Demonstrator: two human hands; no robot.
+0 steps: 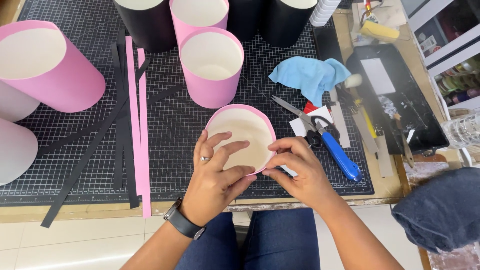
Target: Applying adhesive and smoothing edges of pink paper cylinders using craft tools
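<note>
A shallow round lid (247, 132) with a pink rim and cream cardboard inside lies on the black cutting mat (175, 125) near the front edge. My left hand (217, 175) rests with its fingers spread inside the lid, pressing on its floor, a ring on one finger and a watch at the wrist. My right hand (297, 167) pinches the lid's pink rim at the right side with thumb and fingertips.
Upright pink tube (211, 67) stands just behind the lid, with more pink and black tubes at the back and a tipped pink tube (47, 65) at left. Pink and black paper strips (135, 115) lie left. Blue-handled scissors (325, 137), blue cloth (310, 75), black tray (395, 95) are right.
</note>
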